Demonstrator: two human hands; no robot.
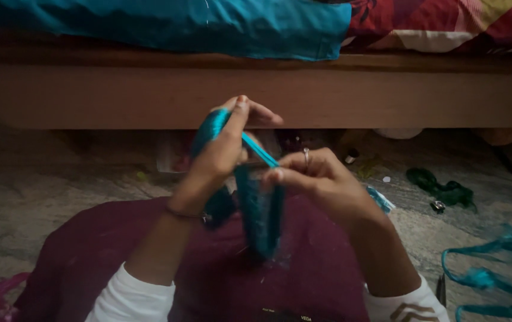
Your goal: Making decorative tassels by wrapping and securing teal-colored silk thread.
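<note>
While the left hand (pixel 223 149) is gripping a teal silk-thread bundle (pixel 260 211), right hand (pixel 312 173) fingers are pinching its taut strand (pixel 260 151), seemingly mid-wrap; keeping tension looks needed next.

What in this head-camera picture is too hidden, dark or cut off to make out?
- How the teal thread attaches: left hand and right hand cover its ends.
- Teal fabric piece: lower end lost in shadow.
- Items under the wooden bed frame: too dark, blurred.
- Teal strips on the floor: cut off by the right edge.
</note>
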